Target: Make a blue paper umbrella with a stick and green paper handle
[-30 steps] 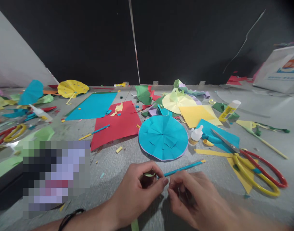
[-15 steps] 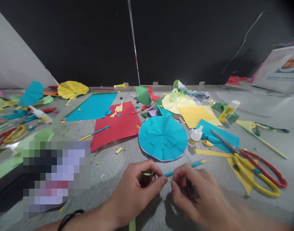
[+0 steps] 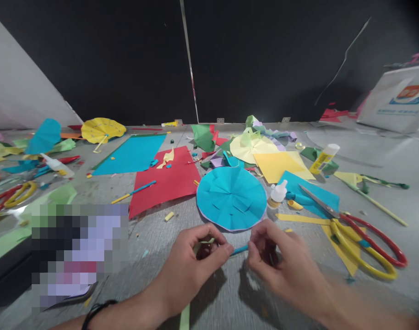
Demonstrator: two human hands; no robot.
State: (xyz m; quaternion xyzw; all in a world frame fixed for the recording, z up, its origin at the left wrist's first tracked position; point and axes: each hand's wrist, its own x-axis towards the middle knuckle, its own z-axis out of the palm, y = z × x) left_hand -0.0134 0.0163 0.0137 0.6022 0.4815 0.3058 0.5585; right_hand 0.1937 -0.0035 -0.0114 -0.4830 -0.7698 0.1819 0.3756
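Note:
Thumb and fingers of my left hand (image 3: 198,261) are pinched on one end of a thin blue paper stick (image 3: 240,250). My right hand (image 3: 278,261) has its fingers closed around the same stick farther along, and a small yellow tip shows beyond them. A light green paper strip (image 3: 185,316) lies under my left wrist, and a pale green bit shows inside that hand's curled fingers. Just past both hands lies a pleated blue paper disc (image 3: 231,195) with a thin lilac rim.
Scissors (image 3: 350,229) with red and yellow handles lie at right, near a small glue bottle (image 3: 277,193) and a glue stick (image 3: 325,159). Red paper (image 3: 168,183) and blue paper (image 3: 132,153) are at left, with another blue-yellow stick (image 3: 133,191). A dark wall (image 3: 127,59) stands behind.
My right hand has moved slightly up and its fingers have come onto the blue paper stick. More of the stick's far end is now covered. My left hand keeps its pinch.

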